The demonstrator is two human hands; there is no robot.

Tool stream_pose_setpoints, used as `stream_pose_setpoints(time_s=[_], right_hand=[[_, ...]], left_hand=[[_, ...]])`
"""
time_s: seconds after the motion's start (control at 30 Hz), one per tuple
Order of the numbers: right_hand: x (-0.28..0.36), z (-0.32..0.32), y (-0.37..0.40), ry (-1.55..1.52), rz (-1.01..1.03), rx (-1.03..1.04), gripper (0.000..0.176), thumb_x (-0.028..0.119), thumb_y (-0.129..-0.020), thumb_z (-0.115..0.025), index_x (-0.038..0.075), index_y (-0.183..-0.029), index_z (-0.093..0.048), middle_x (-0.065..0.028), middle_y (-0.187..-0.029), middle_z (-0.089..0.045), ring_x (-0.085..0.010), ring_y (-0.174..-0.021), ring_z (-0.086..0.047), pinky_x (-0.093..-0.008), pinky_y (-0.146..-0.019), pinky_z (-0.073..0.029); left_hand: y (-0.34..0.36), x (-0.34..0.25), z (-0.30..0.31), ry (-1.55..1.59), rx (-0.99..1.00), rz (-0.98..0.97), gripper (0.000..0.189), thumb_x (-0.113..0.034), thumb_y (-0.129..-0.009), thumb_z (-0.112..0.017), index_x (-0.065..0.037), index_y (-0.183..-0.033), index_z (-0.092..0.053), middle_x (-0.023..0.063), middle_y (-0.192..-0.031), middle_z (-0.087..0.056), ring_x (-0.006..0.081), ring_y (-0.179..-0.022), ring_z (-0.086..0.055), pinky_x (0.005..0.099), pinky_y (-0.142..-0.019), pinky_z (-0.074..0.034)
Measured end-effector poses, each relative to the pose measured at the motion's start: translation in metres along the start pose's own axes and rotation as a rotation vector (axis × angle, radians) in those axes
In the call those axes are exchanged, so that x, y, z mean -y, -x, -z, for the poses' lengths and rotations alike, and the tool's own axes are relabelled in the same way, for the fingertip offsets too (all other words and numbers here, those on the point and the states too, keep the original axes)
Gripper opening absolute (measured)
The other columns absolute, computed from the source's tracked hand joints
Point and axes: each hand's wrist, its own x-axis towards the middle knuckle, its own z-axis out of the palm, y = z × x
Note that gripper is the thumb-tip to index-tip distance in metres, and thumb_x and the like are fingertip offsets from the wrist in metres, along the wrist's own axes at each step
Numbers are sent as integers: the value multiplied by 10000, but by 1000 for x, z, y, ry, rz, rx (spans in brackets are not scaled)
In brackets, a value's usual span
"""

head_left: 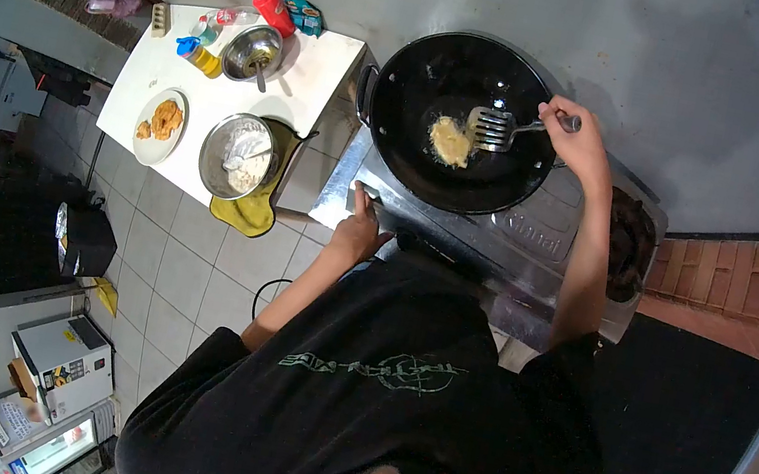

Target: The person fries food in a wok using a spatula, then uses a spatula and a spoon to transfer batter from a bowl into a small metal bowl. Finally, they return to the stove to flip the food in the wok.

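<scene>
A black wok [429, 73] sits on the steel gas stove [528, 231], and a pale, battered piece of food [450, 142] lies in it. My right hand [573, 144] is closed round the handle of a slotted metal spatula [494, 131], whose head is inside the wok beside the food. Below the wok's left side, my left hand [358, 231] is at the stove's front edge. Its index finger is stretched against the metal and its thumb is apart; whatever lies under the fingers is too small to make out.
On the white table [312, 73] at left stand a bowl of white batter [241, 157], a bowl with a spoon [252, 52], a plate of fried pieces [160, 125] and several bottles. A yellow-green cloth [247, 212] hangs over the table edge. A second burner [629, 243] is at right.
</scene>
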Motion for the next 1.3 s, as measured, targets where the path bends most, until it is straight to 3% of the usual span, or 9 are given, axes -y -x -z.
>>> stream_pose_setpoints(time_s=[0.17, 0.23, 0.37, 0.63, 0.77, 0.83, 1.07, 1.13, 1.3], right_hand=[[1, -1, 2, -20, -2, 37, 281, 238, -874, -573, -4, -734, -541, -16, -536, -413, -75, -526, -371, -265, -501, -298], [4, 2, 1, -19, -61, 52, 276, 239, -851, -584, -13, -747, -538, -93, -530, -418, -147, -516, -360, -330, -507, -332], [7, 3, -2, -7, -101, 46, 265, 224, -847, -582, -14, -741, -536, -102, -535, -430, -149, -518, -376, -337, -520, -352], [22, 13, -12, 111, 17, 0, 244, 212, -829, -591, -15, -753, -541, -191, -596, -505, -313, -536, -467, -360, -579, -419], [11, 7, -21, 118, 44, -15, 237, 216, -830, -595, -7, -762, -549, -187, -607, -524, -313, -541, -483, -370, -589, -423], [2, 2, -23, 26, 112, -47, 259, 227, -838, -606, -14, -760, -549, -103, -556, -455, -161, -539, -398, -315, -558, -382], [-15, -11, -24, -16, -34, 48, 258, 252, -848, -595, 6, -769, -580, -74, -588, -508, -145, -560, -435, -297, -570, -381], [-16, -14, -20, -51, 0, -18, 257, 245, -843, -593, 4, -759, -566, -85, -531, -437, -141, -519, -404, -321, -525, -351], [-5, -3, -9, 1, -20, -11, 266, 254, -842, -585, 5, -751, -559, -89, -531, -434, -148, -520, -402, -325, -533, -361]], left_hand=[[3, -6, 13, -22, 39, -5, 906, -479, -832, -569, 210, -1302, -213, 444, -1372, 2, 386, -823, -648, 382, -770, -527], [5, -9, 21, -7, 33, -6, 893, -469, -834, -571, 217, -1290, -228, 451, -1366, -6, 392, -829, -645, 388, -778, -525], [7, -10, 24, 44, 50, 18, 891, -461, -832, -578, 214, -1293, -225, 446, -1370, 4, 399, -832, -642, 395, -783, -522], [4, -7, 14, 47, 19, 27, 914, -461, -824, -590, 197, -1316, -189, 422, -1388, 26, 401, -829, -641, 405, -769, -522], [4, -6, 11, 19, 27, 35, 919, -476, -823, -583, 190, -1320, -190, 419, -1391, 31, 394, -822, -645, 403, -745, -529], [2, -2, 2, 21, 12, 19, 929, -492, -819, -580, 182, -1326, -191, 416, -1393, 30, 389, -815, -647, 402, -727, -534], [1, 1, -4, 23, 6, 14, 933, -475, -819, -587, 170, -1342, -161, 402, -1402, 41, 390, -805, -644, 409, -736, -531], [-2, 5, -16, 2, -6, 5, 925, -455, -819, -597, 167, -1343, -157, 396, -1405, 55, 396, -803, -641, 422, -746, -526], [-5, 8, -25, -13, -14, -12, 921, -442, -813, -611, 165, -1340, -161, 390, -1408, 63, 402, -803, -638, 434, -752, -521]])
